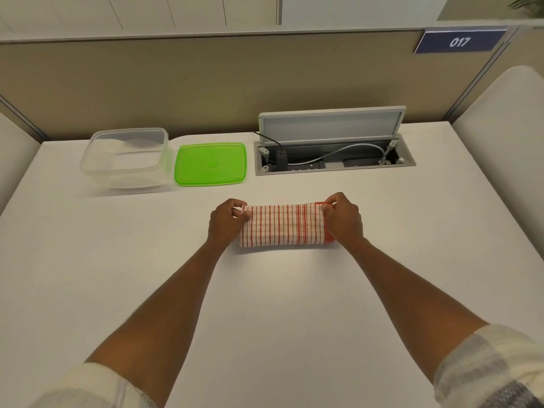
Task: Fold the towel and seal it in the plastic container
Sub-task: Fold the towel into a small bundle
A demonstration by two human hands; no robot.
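A white towel with red stripes (pixel 284 225) lies folded into a narrow band in the middle of the white table (pixel 265 304). My left hand (pixel 225 220) pinches its far left corner and my right hand (pixel 343 219) pinches its far right corner. A clear plastic container (pixel 126 160) stands open and empty at the back left. Its green lid (pixel 210 164) lies flat on the table just right of it, apart from the towel.
An open cable hatch (pixel 334 154) with a raised grey flap, plugs and a cable is set into the table at the back right. A beige partition (pixel 206 83) closes off the far edge. Padded side panels flank the table on both sides.
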